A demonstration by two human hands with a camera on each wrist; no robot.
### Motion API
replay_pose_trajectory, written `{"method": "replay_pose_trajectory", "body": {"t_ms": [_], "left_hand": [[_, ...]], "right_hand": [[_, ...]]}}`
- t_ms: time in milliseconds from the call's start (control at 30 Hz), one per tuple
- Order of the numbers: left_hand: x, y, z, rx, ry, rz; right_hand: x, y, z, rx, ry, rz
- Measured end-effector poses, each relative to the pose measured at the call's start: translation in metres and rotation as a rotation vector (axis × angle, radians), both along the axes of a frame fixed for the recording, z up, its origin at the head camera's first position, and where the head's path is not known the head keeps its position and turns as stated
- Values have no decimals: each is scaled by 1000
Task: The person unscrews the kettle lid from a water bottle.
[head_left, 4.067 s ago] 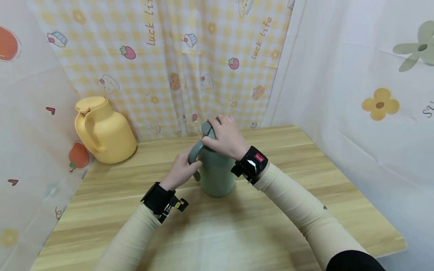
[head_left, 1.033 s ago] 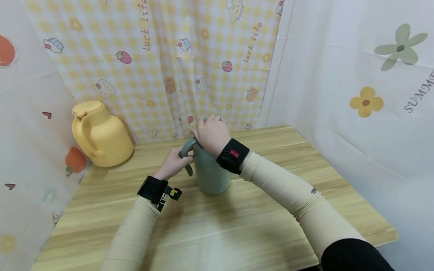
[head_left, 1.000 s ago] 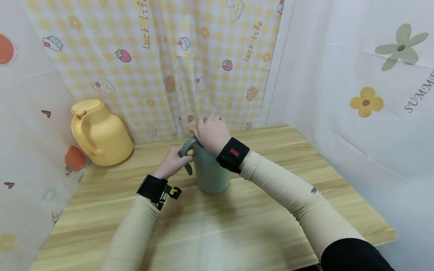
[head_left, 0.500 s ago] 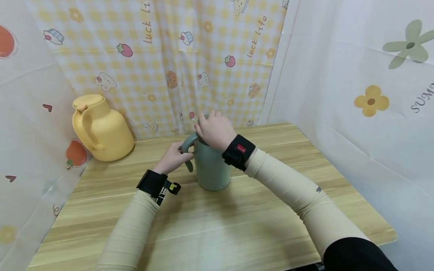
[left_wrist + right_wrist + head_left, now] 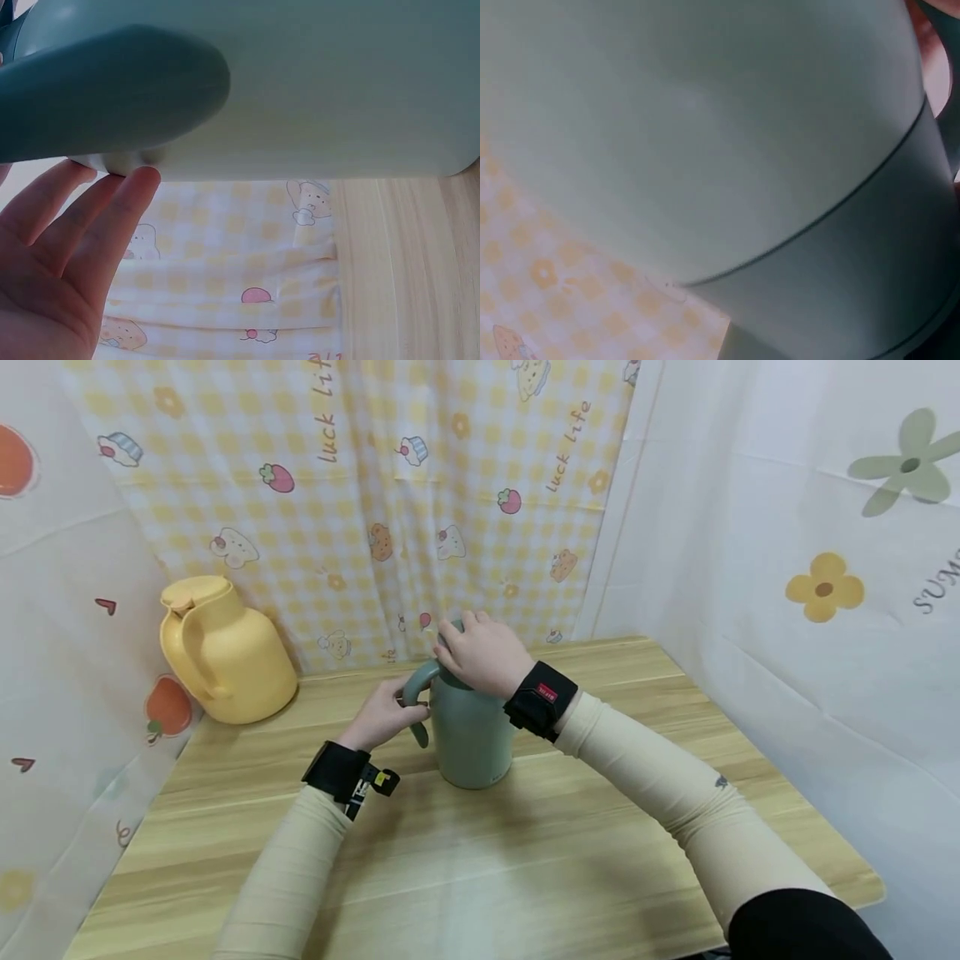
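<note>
A grey-green thermos jug [image 5: 472,743] stands upright on the wooden table, its handle [image 5: 420,681] turned to the left. My left hand [image 5: 381,714] holds that handle, with the thumb across its near side. In the left wrist view, fingers [image 5: 112,217] of this hand reach up beside the dark handle [image 5: 112,90] and the jug's pale body. My right hand [image 5: 487,653] grips the jug's lid from above, fingers bent over the top and covering most of it. The right wrist view shows the jug's body [image 5: 690,120] and darker collar [image 5: 840,247]; the right fingers are out of sight there.
A yellow thermos jug [image 5: 232,652] stands at the table's back left corner. Behind the table [image 5: 465,877] hangs a yellow checked curtain [image 5: 360,502], and white printed sheets [image 5: 750,510] close off both sides.
My right hand has turned on the lid, its wrist swinging left and then a little back to the right. The left hand keeps its hold on the handle. The jug stays standing.
</note>
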State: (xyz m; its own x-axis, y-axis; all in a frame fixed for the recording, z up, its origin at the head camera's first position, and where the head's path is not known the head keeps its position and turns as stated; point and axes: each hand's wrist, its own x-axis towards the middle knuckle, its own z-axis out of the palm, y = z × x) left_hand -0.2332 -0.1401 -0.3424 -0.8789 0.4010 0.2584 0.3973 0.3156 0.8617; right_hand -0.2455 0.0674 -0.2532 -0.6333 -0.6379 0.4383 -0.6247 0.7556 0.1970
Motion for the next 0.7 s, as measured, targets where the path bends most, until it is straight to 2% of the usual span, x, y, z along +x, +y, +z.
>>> {"method": "replay_pose_trajectory", "body": {"t_ms": [167, 433, 600, 700], "left_hand": [[-1, -1, -1, 3, 14, 1], [3, 0, -8, 32, -23, -37], [3, -1, -3, 44, -11, -18], [3, -2, 0, 60, -2, -26]], "right_hand": [[-3, 5, 1, -17, -20, 95], [-5, 18, -3, 7, -41, 230], [-12, 21, 2, -18, -50, 323], [-16, 23, 4, -28, -62, 369]]}}
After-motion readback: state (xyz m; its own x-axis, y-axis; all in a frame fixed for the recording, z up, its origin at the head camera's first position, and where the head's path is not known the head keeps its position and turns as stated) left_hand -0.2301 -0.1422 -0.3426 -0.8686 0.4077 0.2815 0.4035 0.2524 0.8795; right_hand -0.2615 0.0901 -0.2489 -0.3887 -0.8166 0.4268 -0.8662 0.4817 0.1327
